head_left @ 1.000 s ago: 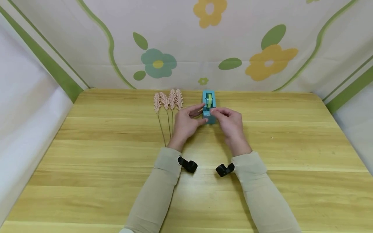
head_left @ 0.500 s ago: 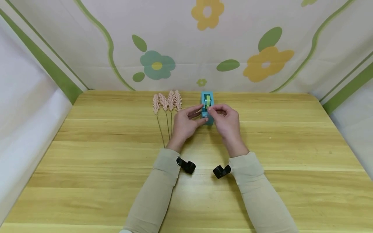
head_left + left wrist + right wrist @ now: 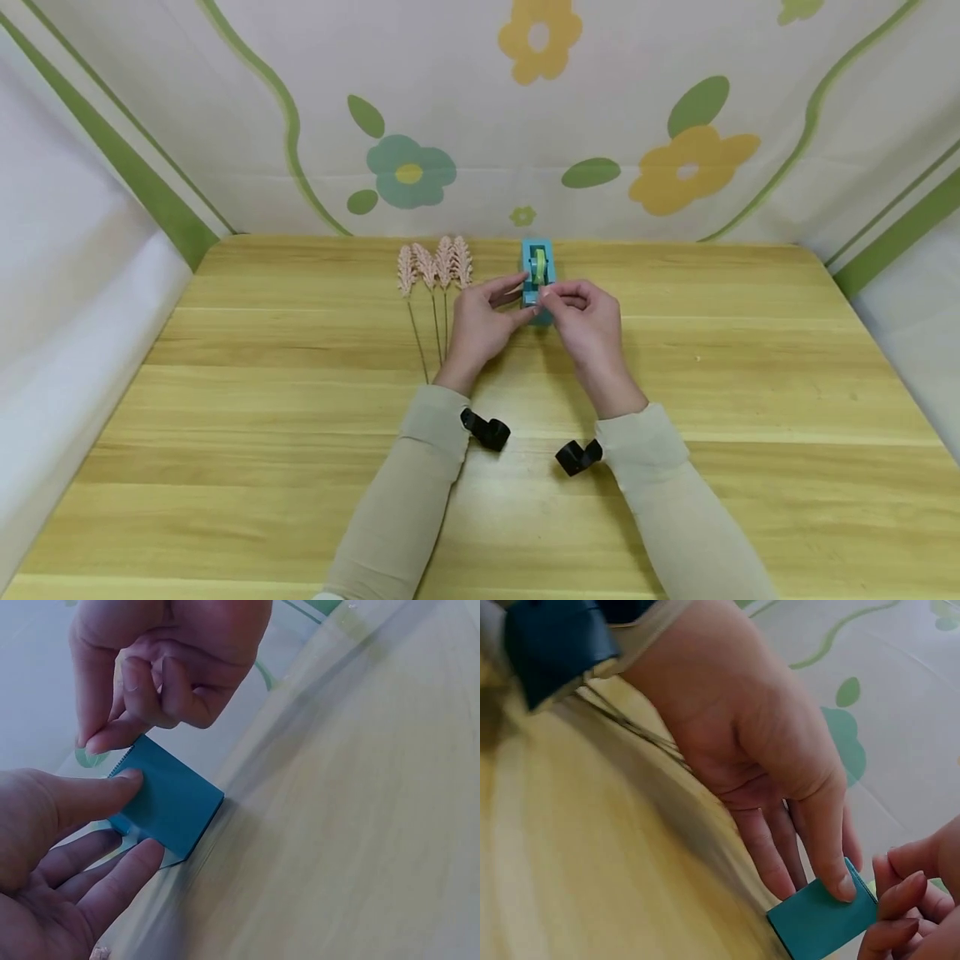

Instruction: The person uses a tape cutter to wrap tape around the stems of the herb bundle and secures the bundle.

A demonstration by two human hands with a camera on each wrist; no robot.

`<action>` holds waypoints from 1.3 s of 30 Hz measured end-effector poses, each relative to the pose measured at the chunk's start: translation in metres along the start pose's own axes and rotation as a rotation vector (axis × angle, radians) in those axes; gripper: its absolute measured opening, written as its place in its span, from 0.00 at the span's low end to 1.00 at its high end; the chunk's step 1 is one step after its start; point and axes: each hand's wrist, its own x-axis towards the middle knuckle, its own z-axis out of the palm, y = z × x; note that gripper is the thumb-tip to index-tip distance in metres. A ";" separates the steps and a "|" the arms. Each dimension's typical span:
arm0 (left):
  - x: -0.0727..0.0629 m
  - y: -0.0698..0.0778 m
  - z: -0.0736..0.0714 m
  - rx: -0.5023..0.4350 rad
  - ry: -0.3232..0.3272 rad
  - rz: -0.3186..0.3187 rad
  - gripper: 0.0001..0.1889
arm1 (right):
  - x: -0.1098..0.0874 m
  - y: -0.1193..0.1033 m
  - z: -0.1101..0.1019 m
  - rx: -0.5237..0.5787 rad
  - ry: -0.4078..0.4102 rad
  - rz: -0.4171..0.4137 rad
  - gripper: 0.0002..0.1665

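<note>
A teal tape dispenser (image 3: 528, 248) stands on the wooden table, with a yellow-green tape roll (image 3: 540, 267) in it. My left hand (image 3: 480, 329) steadies the dispenser from the left: the thumb lies on its front end and the fingers are along its side. My right hand (image 3: 594, 329) is just above the toothed cutter, thumb and forefinger pinching what looks like the tape's clear end. In the left wrist view, the dispenser's flat teal end (image 3: 176, 799) shows under the thumb. The strip itself is hardly visible between the fingertips.
Several pink crocheted flower sprigs (image 3: 424, 265) on thin wire stems lie left of the dispenser, partly behind the left hand. A patterned cloth (image 3: 480, 117) hangs along the table's back edge. A tiny pale speck (image 3: 698, 358) lies on the table at right.
My right hand's pinched fingertips shifted slightly toward the tape roll, then back toward the cutter. The left hand stays at the dispenser. The head view moved a little.
</note>
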 end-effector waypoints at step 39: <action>-0.004 0.001 -0.005 0.035 -0.044 0.004 0.28 | -0.072 0.025 -0.022 -0.012 -0.071 0.016 0.11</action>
